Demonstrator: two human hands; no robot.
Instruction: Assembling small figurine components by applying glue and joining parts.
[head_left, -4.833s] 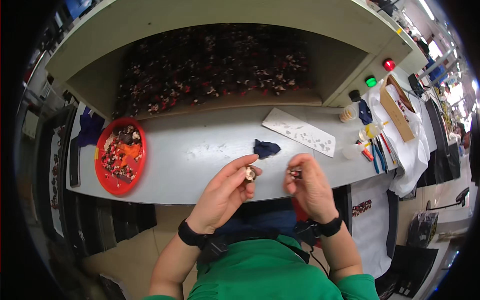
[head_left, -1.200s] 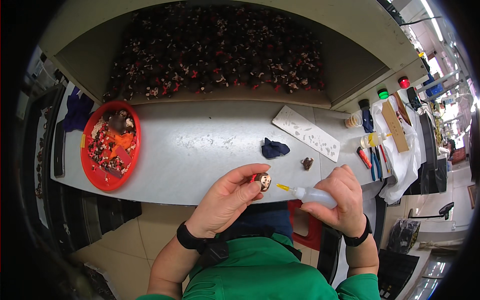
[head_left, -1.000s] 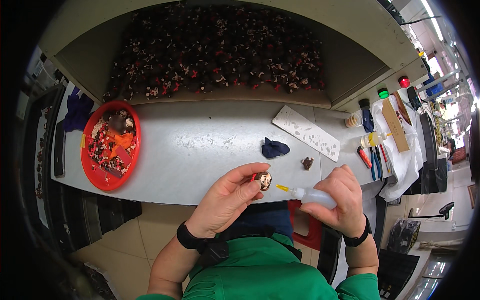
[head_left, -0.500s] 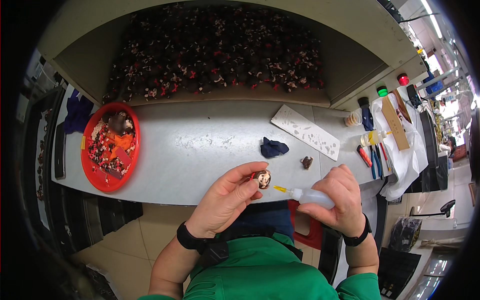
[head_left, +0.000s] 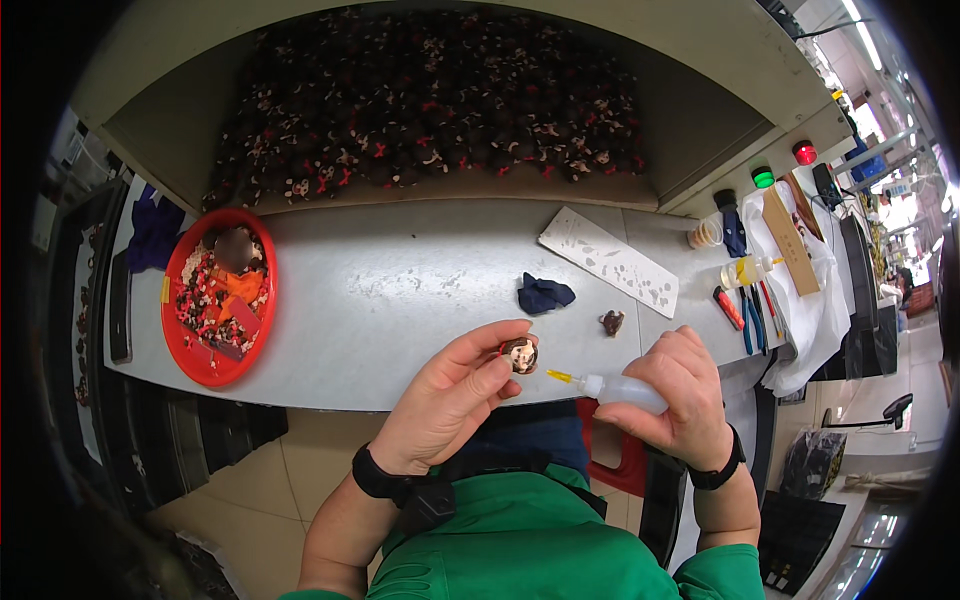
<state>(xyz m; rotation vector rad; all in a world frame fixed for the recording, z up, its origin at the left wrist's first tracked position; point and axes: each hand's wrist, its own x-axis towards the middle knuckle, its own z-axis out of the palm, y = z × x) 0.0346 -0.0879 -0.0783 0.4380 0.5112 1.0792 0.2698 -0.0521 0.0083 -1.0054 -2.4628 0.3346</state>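
Note:
My left hand pinches a small round brown figurine head with a cream face, between thumb and fingers, over the front edge of the bench. Wrapped in my right hand is a translucent squeeze bottle, lying nearly level. Its yellow needle tip points left at the figurine head, a small gap away from it. Beyond my hands a crumpled dark blue cloth lies on the grey bench. Right of the cloth sits another small brown figurine piece.
A red basin of small coloured pieces stands at the left. Behind is a large bay heaped with dark figurine parts. A spotted white board, a yellow-liquid bottle, a red cutter and pliers lie to the right.
The figurine head has turned slightly in my left fingers and sits a touch further left. My right hand keeps the bottle in nearly the same place.

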